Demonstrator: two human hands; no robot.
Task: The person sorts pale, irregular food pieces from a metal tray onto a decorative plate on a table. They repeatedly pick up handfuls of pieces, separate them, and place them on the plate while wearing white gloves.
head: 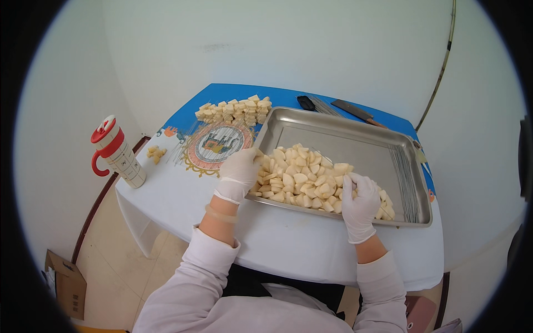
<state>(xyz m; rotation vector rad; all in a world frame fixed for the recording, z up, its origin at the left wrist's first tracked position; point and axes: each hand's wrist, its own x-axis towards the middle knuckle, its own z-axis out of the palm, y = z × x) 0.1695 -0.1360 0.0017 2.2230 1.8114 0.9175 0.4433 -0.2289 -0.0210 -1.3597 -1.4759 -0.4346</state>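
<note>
My left hand (pixel 239 171), in a thin white glove, is at the left side of a steel tray (pixel 333 133). Its fingers are pinched on what looks like a pale cut piece, mostly hidden by the fingertips. A heap of pale, peeled vegetable pieces (pixel 306 177), perhaps potato, lies along the tray's near side. My right hand (pixel 361 202), gloved too, is over the heap's right part with its fingers curled and thumb and forefinger together. Whatever may be between them is too small to make out. Thin metal skewers (pixel 404 183) lie in a bundle at the tray's right end.
Skewered pale pieces (pixel 235 110) are stacked behind the tray's left corner. A cleaver (pixel 354 110), more skewers (pixel 327 106) and a black object (pixel 306 103) lie along the back. Small yellowish pieces (pixel 156 154) and a red-handled tumbler (pixel 120 154) are at the left.
</note>
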